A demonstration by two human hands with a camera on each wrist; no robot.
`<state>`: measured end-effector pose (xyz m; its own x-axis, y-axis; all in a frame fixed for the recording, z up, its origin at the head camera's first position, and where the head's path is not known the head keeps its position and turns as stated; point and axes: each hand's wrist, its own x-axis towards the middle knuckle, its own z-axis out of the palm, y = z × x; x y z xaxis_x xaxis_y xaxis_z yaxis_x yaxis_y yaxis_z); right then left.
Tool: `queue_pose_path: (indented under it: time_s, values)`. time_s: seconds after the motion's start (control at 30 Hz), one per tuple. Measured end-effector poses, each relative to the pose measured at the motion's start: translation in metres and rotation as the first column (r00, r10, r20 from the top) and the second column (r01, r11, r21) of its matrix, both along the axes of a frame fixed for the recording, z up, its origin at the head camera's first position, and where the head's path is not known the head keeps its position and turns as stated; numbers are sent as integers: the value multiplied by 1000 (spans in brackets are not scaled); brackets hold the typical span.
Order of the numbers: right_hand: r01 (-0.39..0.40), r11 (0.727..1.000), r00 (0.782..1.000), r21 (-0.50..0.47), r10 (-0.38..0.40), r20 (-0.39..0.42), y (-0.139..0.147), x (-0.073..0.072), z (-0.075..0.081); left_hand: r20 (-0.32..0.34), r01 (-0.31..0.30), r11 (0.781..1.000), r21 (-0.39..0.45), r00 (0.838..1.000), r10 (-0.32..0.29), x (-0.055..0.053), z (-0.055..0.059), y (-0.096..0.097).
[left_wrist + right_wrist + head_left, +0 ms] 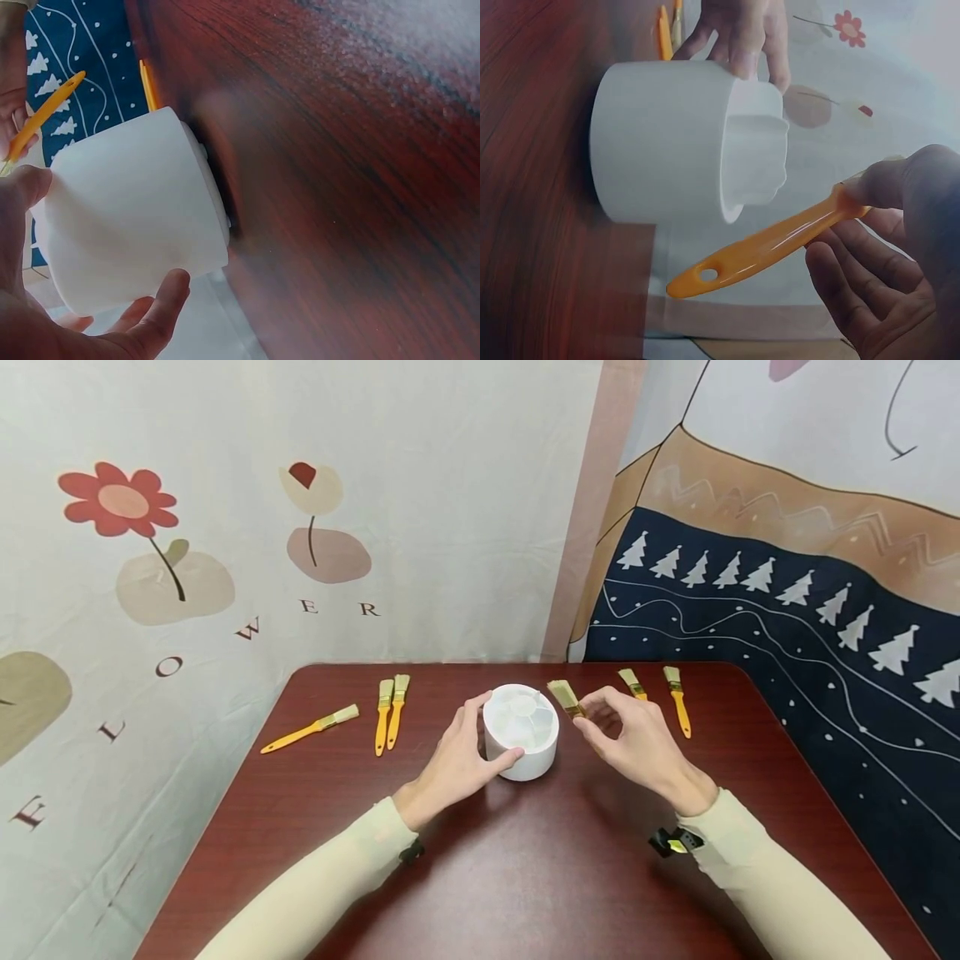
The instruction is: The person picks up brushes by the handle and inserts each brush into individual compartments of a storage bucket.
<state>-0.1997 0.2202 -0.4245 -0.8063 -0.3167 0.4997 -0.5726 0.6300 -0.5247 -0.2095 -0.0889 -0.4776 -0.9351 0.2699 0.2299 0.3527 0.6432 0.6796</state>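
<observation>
A white round holder (pixel 528 764) with inner dividers stands upright on the table in the head view. My left hand (pixel 457 756) grips it from the left, thumb at the near side of the rim and fingers on the far side. To its right, my right hand (pixel 633 747) pinches a paintbrush (pixel 564 695) near the metal band. Its pale bristles point up and away beside the holder. In the right wrist view, the brush's orange handle (pixel 765 251) slants down toward the table, its holed end free and apart from the holder (pixel 660 142).
On the dark red table (pixel 495 877) lie more brushes: one slanted brush (pixel 311 729) at far left, a side-by-side pair (pixel 392 714), and two at right, one brush (pixel 677 703) fully visible and another brush (pixel 632 682) partly behind my right hand. Printed curtains (pixel 465 527) hang behind.
</observation>
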Motion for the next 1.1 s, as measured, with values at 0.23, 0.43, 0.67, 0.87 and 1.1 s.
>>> queue_pose_path:
  time_s: [0.23, 0.43, 0.67, 0.87, 1.1]
  values:
    - [-7, 999, 1000, -44, 6, -30, -9, 2, 4, 0, 6, 1000, 10, 1000, -6, -1, 0, 0]
    - [-26, 997, 997, -75, 21, -72, -17, 3, 12, 1, 9, 1000, 16, 1000, -9, -2, 0, -1]
    - [-85, 987, 988, -135, 66, -138, -27, 2, 17, -3, 11, 1000, 15, 1000, -11, -2, -1, -1]
    - [-116, 983, 983, -140, 93, -157, -34, 2, 22, -1, 15, 1000, 19, 1000, -15, -1, 0, -1]
    - [-139, 978, 981, -155, 114, -160, -41, 1, 25, 2, 19, 1000, 12, 1000, -19, 1, 1, -1]
